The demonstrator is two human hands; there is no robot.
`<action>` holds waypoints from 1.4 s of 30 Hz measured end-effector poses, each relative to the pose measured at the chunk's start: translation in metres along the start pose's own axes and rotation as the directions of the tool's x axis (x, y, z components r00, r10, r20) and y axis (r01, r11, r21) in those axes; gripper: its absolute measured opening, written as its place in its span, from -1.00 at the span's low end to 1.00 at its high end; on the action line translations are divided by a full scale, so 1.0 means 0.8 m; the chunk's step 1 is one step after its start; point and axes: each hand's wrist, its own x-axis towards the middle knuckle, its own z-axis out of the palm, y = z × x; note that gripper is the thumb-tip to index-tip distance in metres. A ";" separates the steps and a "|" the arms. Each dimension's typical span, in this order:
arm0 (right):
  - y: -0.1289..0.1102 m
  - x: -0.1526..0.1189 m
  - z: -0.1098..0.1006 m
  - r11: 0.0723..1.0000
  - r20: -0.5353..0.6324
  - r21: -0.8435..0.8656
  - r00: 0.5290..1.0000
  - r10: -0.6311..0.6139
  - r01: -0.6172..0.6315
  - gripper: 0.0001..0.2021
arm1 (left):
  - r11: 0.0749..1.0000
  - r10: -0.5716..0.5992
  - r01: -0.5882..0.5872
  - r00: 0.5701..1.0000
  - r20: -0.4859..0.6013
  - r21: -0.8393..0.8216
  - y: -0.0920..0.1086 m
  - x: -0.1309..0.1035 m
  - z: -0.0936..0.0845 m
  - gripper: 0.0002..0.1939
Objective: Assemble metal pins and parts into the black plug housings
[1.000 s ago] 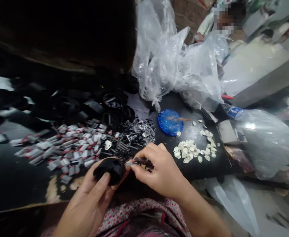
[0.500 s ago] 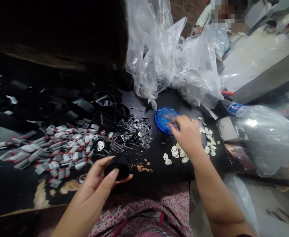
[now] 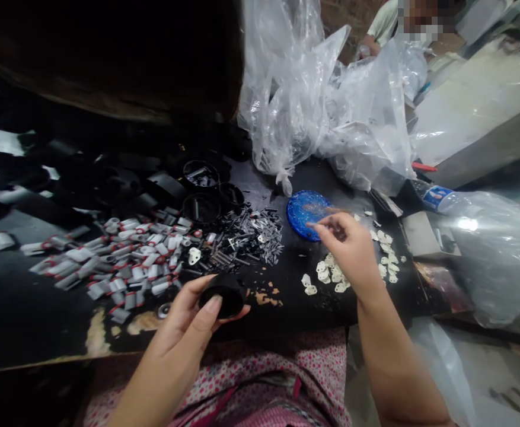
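My left hand (image 3: 192,326) is wrapped round a black round part (image 3: 225,295), its thumb over the rim, near the table's front edge. My right hand (image 3: 346,246) is pinched at the right side of a blue round lid (image 3: 308,212) with a glossy, clear substance on it. Whatever those fingertips hold is too small to make out. Below and beside that hand lie cream-coloured plates with holes (image 3: 326,271). Left of the lid is a heap of small grey pins (image 3: 266,237), with dark springs (image 3: 220,256) beside it.
Grey cylinders with red rings (image 3: 139,255) cover the left of the black table. Black round cups (image 3: 201,209) stand behind them. Clear plastic bags (image 3: 286,101) rise at the back. An open box (image 3: 428,234) sits right, near a bottle (image 3: 437,196). A person's arm (image 3: 377,29) shows at the back.
The whole view has shifted, so the table's contents appear further right. My right hand has drawn slightly toward the lid's right edge. My left hand still holds the black part.
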 end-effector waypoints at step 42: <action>-0.082 -0.067 0.068 0.992 0.492 -0.030 0.866 -0.092 0.122 -0.83 | 0.982 -0.093 0.090 0.996 -0.011 -0.164 0.000 -0.035 -0.032 -0.81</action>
